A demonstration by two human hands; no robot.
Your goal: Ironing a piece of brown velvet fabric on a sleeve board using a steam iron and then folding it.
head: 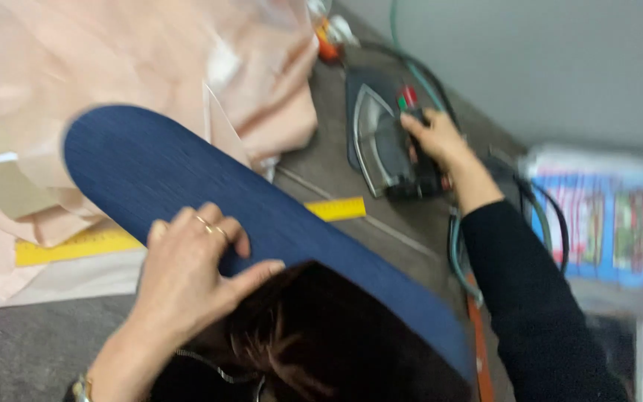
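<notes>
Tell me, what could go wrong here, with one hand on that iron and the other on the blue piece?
The right hand grips the iron while the view is turned toward the left hand on the blue curved piece, so a burn seems possible if the iron is hot. The cords loop beside that forearm and could snag. The peach fabric lies close to the iron and might scorch.

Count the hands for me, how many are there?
2. The left hand rests on the blue piece near the bottom; the right hand grips the iron further up.
</notes>
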